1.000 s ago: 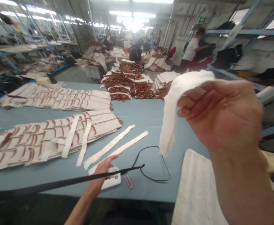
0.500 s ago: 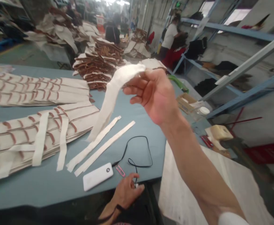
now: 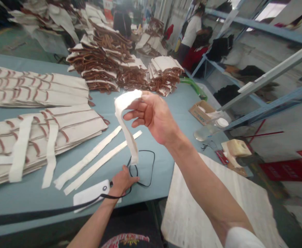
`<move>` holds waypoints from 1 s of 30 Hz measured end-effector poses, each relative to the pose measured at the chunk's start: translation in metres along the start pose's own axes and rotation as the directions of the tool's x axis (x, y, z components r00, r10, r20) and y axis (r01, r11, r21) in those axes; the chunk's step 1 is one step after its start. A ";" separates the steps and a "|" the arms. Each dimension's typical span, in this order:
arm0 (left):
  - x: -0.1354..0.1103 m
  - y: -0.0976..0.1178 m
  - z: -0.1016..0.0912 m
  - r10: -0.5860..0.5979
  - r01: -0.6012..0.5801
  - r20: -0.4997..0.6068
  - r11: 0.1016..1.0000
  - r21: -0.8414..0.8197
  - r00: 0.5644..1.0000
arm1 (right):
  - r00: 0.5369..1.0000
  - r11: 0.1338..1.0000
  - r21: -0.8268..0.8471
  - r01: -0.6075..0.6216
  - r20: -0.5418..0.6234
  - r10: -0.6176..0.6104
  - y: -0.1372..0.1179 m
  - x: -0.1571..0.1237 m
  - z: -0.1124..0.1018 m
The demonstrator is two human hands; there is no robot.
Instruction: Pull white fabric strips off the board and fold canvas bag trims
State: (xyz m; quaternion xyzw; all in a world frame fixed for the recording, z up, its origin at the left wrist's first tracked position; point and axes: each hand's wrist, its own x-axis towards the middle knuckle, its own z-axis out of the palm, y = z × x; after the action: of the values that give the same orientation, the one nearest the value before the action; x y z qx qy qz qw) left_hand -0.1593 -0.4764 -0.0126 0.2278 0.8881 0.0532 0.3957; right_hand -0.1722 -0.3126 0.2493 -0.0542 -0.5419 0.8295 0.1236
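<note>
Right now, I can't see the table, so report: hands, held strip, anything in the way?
Right hand raised, pinching white strip. Strip bent, loose end hanging. Left hand low at cable, grip unclear. Black strap crosses before left arm.

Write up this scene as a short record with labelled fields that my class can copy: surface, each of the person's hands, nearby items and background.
Surface: blue-green table
Right hand: above the table, holding a white strip that hangs down
Left hand: lower, at the black cord; whether it grips the cord is unclear
Loose strips: two on the table, others across the nearer fabric row
Device: white, on the table
Background: stacks of brown-edged fabric, person in a white top
</note>
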 end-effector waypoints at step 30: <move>-0.009 0.004 0.034 0.051 -0.047 -0.024 0.990 0.134 0.998 | 0.721 0.897 0.113 -0.427 -0.557 0.413 0.155 -0.018 -0.257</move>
State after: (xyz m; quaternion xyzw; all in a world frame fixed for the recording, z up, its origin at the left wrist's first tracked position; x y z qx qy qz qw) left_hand -0.1278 -0.4798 -0.0280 0.2745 0.8892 0.0066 0.3660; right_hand -0.1203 -0.1486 0.0026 -0.4211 -0.4630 0.7750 0.0872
